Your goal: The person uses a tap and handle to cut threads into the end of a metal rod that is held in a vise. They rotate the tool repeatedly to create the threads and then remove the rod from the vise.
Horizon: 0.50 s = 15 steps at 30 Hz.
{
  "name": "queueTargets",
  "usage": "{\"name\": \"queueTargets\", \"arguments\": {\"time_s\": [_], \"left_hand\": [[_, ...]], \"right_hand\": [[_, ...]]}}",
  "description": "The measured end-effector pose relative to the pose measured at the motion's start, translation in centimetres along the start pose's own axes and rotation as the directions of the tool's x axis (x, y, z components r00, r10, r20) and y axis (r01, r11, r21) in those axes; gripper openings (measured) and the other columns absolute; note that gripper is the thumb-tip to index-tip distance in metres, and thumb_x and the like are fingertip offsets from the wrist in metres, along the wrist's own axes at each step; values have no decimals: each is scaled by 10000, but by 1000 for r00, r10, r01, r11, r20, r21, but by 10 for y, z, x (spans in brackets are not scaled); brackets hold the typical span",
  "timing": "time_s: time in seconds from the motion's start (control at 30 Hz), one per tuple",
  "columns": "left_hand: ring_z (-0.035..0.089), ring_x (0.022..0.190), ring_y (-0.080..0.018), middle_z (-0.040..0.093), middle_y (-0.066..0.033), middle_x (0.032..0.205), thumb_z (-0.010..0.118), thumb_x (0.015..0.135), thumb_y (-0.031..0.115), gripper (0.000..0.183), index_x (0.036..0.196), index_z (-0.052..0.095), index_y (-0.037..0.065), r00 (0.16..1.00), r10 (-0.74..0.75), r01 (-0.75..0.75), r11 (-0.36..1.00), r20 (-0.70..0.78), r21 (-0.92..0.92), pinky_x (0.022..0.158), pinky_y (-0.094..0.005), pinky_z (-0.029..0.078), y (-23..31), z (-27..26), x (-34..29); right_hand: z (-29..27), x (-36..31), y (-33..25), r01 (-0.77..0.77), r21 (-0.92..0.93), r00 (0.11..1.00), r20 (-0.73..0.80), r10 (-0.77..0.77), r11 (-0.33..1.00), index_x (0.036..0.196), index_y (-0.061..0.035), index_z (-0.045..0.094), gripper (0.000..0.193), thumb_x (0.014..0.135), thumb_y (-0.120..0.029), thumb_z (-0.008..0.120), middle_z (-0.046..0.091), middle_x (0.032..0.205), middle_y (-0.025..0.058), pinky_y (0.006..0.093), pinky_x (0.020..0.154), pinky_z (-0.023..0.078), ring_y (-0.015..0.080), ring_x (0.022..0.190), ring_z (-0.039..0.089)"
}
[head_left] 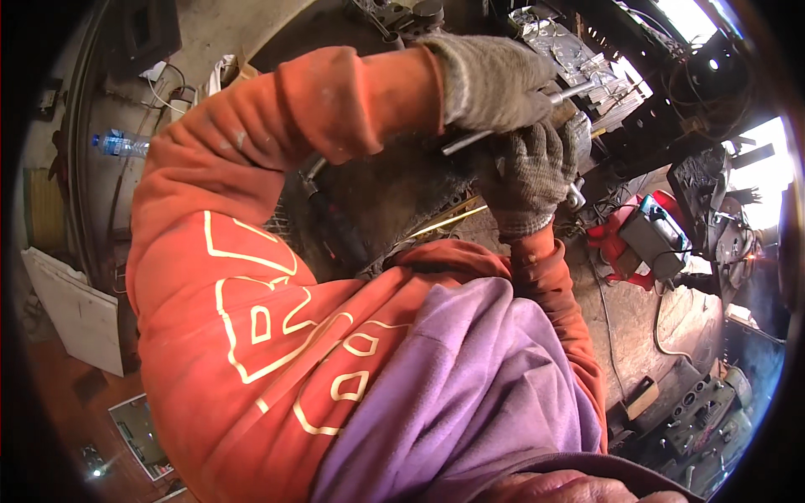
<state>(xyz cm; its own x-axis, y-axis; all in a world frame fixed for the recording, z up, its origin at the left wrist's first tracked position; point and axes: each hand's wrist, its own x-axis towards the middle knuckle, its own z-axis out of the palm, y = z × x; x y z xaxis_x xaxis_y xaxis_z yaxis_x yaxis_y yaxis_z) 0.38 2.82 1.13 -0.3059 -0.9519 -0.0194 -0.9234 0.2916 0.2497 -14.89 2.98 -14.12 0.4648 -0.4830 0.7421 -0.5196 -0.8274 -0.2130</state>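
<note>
My left hand (496,82), in a grey knit work glove, reaches across from the left and is closed around a slim metal rod (465,142). The rod shows on both sides of the glove. Just below it my right hand (537,172), gloved alike, has its fingers curled over something the glove mostly hides. A shiny rounded metal end (575,195) sticks out beside that hand. A dull rounded metal part (580,134) lies right behind the right fingertips. Whether the rod joins these parts cannot be made out.
Crumpled foil-like sheet (558,42) and dark machinery (713,67) stand beyond the hands. To the right are a box-shaped device (658,239) on red material and a cable (658,327). A black-handled tool (331,222) lies below my left arm. A water bottle (122,144) is at far left.
</note>
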Motion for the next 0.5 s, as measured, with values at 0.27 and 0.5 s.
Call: {"name": "queueTargets", "arguments": {"time_s": [0.27, 0.5], "left_hand": [[737, 930, -335, 748, -185, 942, 661, 888, 198, 226, 1036, 750, 53, 773, 621, -596, 644, 127, 480, 814, -443, 582, 3, -37, 20], [680, 1114, -400, 712, -214, 1198, 643, 982, 365, 457, 1330, 629, 68, 976, 39, -30, 999, 212, -45, 963, -476, 543, -2, -15, -4]], "right_hand": [[-6, -5, 5, 15, -53, 1000, 6, -14, 998, 1178, -161, 725, 428, 837, -414, 775, 665, 1247, 139, 564, 1083, 414, 365, 1180, 611], [0, -1, -4, -6, -32, 999, -47, 4, 999, 1205, -131, 688, 441, 828, -349, 760, 636, 1310, 131, 557, 1144, 367, 367, 1268, 568]]}}
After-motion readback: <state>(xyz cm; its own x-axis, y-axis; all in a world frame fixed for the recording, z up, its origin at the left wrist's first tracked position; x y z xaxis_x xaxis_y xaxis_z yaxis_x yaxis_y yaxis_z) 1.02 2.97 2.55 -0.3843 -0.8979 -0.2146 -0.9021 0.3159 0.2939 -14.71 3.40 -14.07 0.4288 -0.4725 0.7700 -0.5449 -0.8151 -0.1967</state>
